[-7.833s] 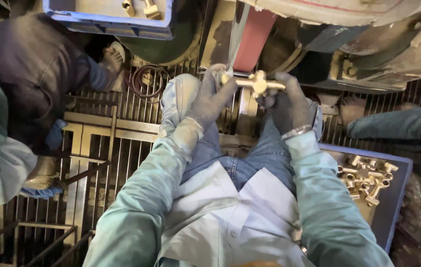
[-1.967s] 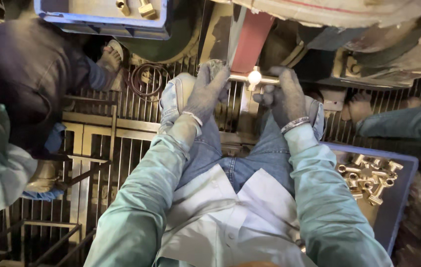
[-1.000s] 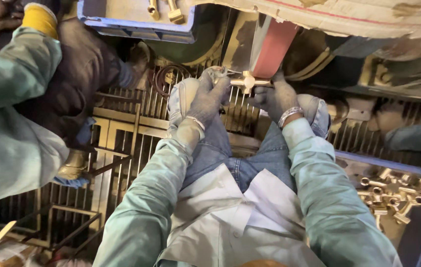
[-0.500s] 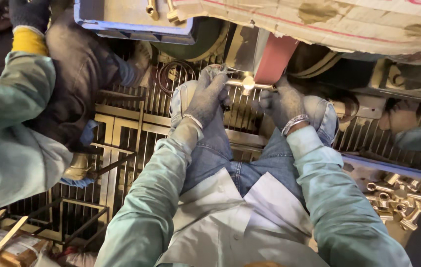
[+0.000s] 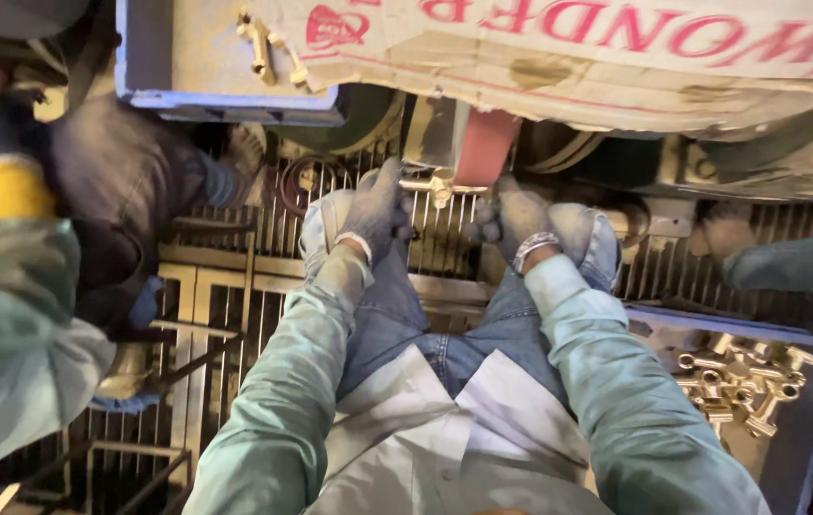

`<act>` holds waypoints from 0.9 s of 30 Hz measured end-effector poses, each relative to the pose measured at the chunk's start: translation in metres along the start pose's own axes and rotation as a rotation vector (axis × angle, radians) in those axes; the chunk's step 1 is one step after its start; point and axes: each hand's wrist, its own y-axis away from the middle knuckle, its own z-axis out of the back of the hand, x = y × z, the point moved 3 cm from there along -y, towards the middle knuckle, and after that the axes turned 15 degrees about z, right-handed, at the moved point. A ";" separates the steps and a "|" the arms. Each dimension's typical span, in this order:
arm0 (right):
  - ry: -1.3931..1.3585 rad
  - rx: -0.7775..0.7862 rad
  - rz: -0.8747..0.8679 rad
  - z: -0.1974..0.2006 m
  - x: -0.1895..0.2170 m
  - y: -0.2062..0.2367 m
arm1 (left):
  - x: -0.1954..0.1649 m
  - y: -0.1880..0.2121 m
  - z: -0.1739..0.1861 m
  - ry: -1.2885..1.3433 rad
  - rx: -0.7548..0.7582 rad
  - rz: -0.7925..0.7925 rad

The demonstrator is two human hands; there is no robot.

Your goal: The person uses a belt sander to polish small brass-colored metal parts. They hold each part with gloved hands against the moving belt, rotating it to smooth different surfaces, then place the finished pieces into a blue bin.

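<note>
My left hand (image 5: 375,210) and my right hand (image 5: 513,216), both in grey work gloves, grip the two ends of a brass cross-shaped fitting (image 5: 438,185). The fitting sits against the red sanding belt (image 5: 485,148) that runs upward just beyond my knees. My forearms in pale green sleeves rest along my thighs in blue jeans. Parts of the fitting are hidden inside the gloves.
A blue crate (image 5: 807,420) with several brass fittings stands at my right. Another blue crate (image 5: 225,57) holding brass parts is up front left, beside stained cardboard (image 5: 569,57). A co-worker's sleeve (image 5: 15,315) and yellow-cuffed glove (image 5: 10,186) fill the left. A metal grate floor (image 5: 225,286) lies below.
My view has tilted and shifted, bringing the co-worker on the left closer into frame. The fitting went from held up in front of me to pressed at the belt.
</note>
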 end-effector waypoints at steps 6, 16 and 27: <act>-0.206 0.165 0.185 0.000 0.014 0.028 | 0.005 0.005 -0.004 0.245 0.350 -0.101; -0.147 0.285 0.496 0.018 0.024 0.090 | 0.026 0.039 0.000 0.429 0.516 -0.010; 0.277 0.395 0.607 0.038 0.029 0.120 | 0.055 0.080 -0.024 -0.841 0.065 -1.447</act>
